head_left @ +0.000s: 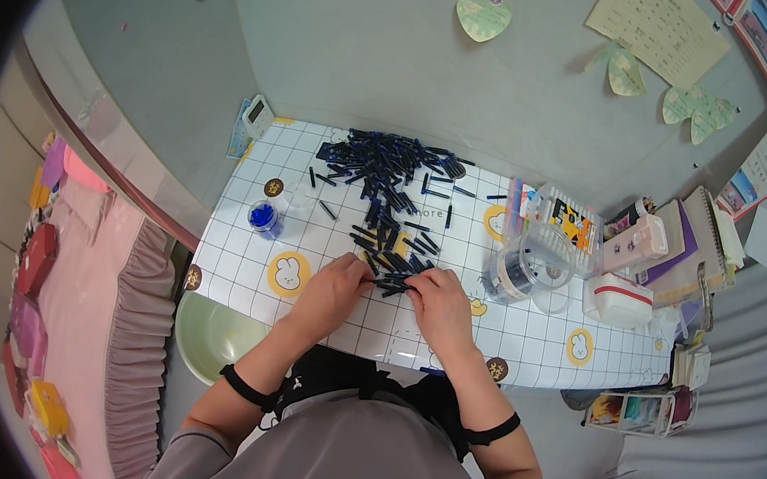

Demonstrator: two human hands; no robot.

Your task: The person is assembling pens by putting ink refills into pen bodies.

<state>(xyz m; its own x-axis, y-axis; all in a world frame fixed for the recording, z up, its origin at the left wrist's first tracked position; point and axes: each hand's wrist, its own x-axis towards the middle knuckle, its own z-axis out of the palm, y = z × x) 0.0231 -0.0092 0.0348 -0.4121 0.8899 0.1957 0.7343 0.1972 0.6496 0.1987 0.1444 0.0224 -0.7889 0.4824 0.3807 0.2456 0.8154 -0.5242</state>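
A long heap of small black-and-blue tubes, which look like ink cartridges point(382, 166), runs from the back edge of the table toward me. At its near end my left hand point(333, 288) has its fingers curled in and pinched at the left ends of some cartridges. My right hand point(441, 307) mirrors it from the right side, thumb and fingertips closed at the cartridges there. Exactly how many pieces each hand grips is too small to tell. Left of the heap stands a small clear jar point(264, 219) with bright blue contents. Several single cartridges lie loose around the heap.
A clear tub point(513, 274) with dark contents stands at the right, beside a clear box point(565, 223). Behind them are a pink case point(637, 243), a white pouch point(618, 300) and notebooks. A white timer point(257, 118) stands back left. A green basin point(216, 339) sits below the table.
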